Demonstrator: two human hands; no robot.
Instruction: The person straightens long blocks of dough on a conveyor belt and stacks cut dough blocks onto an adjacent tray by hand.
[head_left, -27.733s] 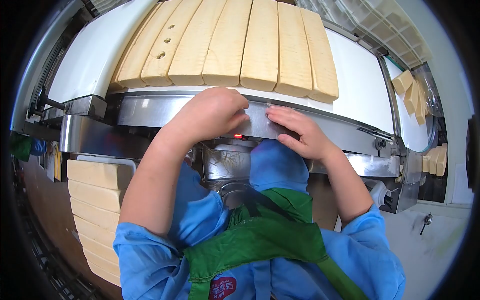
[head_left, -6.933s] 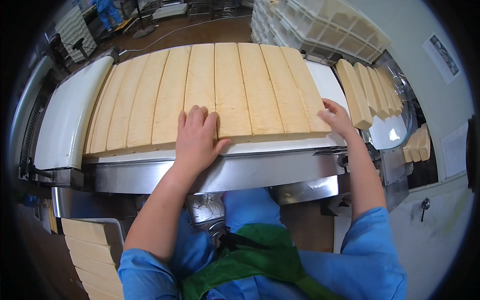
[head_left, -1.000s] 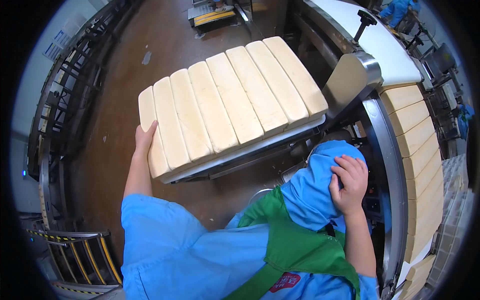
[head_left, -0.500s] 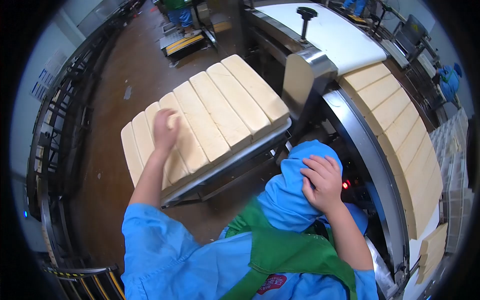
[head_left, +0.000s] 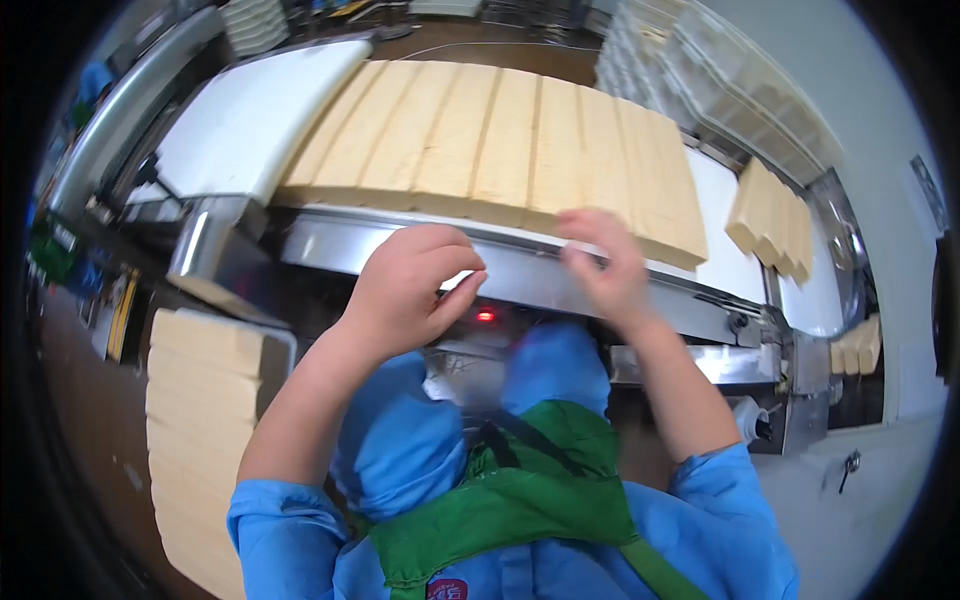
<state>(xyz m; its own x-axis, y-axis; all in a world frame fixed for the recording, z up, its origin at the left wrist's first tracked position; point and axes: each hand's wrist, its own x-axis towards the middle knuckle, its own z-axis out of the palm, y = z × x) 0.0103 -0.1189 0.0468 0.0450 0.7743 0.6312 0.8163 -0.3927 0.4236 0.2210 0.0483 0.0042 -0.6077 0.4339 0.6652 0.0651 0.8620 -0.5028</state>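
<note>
A row of long cream-coloured blocks (head_left: 480,140) lies side by side on the conveyor in front of me. My left hand (head_left: 415,285) hangs above the conveyor's metal front rail (head_left: 345,245), its fingers loosely bent and a gap showing between thumb and forefinger. Nothing is in it. My right hand (head_left: 605,270) is at the near ends of the blocks toward the right, fingers apart and slightly blurred; I cannot tell if it touches a block. At lower left, another stack of cream blocks (head_left: 200,400) rests on a light tray (head_left: 291,350).
White belt (head_left: 250,120) continues at the left. Several smaller cut blocks (head_left: 770,220) sit at the right end of the line. White plastic crates (head_left: 720,80) are stacked behind. A red light (head_left: 485,316) glows beneath the rail, near my knees.
My view has swung right from the tray stack to the conveyor. My left hand has left the blocks on the tray, and my right hand has come off my knee to the row.
</note>
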